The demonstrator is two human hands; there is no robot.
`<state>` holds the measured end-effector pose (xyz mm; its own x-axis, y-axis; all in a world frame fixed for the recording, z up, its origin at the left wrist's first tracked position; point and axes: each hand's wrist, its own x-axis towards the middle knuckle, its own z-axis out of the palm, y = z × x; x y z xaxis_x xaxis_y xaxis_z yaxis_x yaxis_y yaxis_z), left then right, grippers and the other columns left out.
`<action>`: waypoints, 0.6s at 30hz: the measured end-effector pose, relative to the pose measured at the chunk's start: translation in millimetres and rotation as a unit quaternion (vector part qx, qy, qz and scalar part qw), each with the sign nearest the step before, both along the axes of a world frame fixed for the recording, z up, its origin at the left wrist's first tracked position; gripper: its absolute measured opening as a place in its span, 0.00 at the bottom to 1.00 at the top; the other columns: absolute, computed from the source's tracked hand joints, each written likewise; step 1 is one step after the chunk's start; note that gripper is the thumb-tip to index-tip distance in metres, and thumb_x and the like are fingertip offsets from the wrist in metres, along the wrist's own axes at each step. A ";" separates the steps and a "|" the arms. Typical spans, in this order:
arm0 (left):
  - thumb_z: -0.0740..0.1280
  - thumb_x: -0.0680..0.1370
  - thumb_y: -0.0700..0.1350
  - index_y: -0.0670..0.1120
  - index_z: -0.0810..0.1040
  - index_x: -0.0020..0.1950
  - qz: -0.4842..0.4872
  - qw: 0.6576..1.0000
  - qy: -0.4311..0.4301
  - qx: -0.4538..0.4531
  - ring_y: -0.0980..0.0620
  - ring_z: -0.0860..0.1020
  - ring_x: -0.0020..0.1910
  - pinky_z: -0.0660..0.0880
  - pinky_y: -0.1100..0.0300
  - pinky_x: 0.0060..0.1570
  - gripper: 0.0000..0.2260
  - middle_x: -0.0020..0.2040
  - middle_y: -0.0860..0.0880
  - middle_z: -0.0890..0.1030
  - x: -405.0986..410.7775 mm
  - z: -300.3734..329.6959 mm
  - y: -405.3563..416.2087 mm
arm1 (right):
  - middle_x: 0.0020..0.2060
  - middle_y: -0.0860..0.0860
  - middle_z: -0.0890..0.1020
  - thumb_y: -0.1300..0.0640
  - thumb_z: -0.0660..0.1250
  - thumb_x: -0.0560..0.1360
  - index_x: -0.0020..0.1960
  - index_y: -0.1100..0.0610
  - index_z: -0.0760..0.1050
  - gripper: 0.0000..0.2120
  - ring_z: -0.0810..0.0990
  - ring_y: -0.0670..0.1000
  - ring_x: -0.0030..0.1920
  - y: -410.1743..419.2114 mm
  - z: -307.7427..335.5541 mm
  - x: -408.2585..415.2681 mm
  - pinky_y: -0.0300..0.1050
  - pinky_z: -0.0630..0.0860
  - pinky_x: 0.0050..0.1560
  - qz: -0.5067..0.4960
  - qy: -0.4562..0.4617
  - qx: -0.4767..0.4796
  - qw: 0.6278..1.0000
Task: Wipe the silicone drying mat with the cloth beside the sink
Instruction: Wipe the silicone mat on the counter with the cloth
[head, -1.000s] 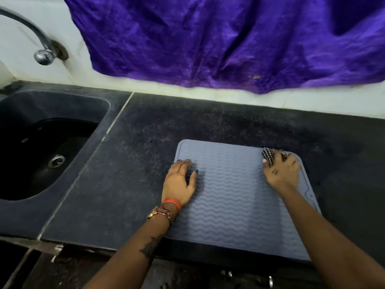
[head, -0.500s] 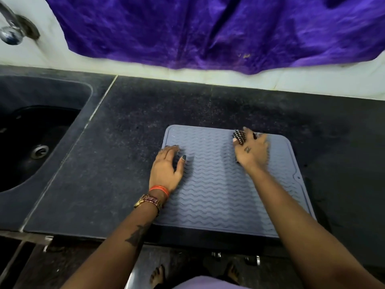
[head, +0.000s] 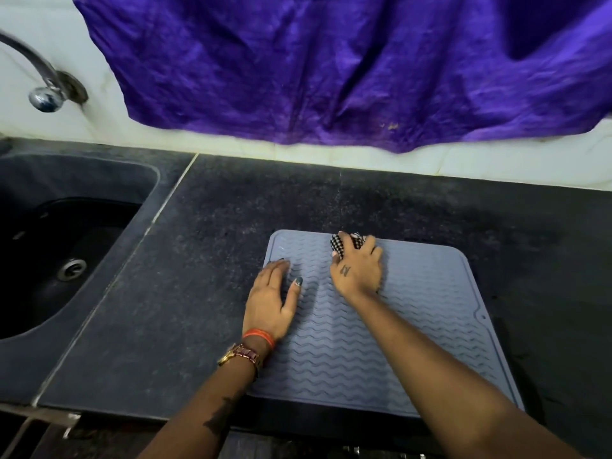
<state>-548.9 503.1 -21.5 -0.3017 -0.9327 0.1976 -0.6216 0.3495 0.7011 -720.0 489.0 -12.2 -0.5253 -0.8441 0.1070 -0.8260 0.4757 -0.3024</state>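
- My right hand (head: 357,268) has its fingers curled over the bunched checked cloth (head: 344,244), clamped on it and pressing it down at the mat's far edge, left of the middle.
- My left hand (head: 271,298) lies flat on the mat (head: 414,326) near its far-left corner, fingers straight and a little apart, holding nothing.
- The mat sits on the surface (head: 205,253) toward its front edge, well right of the sink (head: 66,246); its near edge runs just along the front edge.
- Risk, as I judge it: a hard pull toward me could drag the mat off the front edge if the left hand eases off.
- The cloth is balled small, so strokes could skip strips between the wavy ridges.
- Both hands are close together; I could knock the bracing hand.
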 end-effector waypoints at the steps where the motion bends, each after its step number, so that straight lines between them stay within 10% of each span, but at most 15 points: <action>1: 0.55 0.76 0.56 0.44 0.69 0.68 -0.001 1.000 0.000 -0.002 0.49 0.66 0.69 0.63 0.51 0.70 0.25 0.69 0.47 0.70 0.0 -0.2 -0.1 | 0.66 0.59 0.62 0.48 0.61 0.75 0.68 0.45 0.63 0.22 0.65 0.60 0.61 -6.5 3.5 -1.2 0.53 0.73 0.54 -0.013 -0.038 0.000 0.999; 18: 0.49 0.76 0.62 0.41 0.60 0.73 0.020 0.994 0.101 -0.028 0.49 0.57 0.74 0.53 0.55 0.74 0.33 0.74 0.45 0.62 4.2 -1.1 -3.1 | 0.65 0.55 0.61 0.53 0.55 0.78 0.69 0.40 0.60 0.21 0.64 0.58 0.61 -38.2 -6.8 87.5 0.53 0.70 0.58 0.159 -0.042 -0.014 0.986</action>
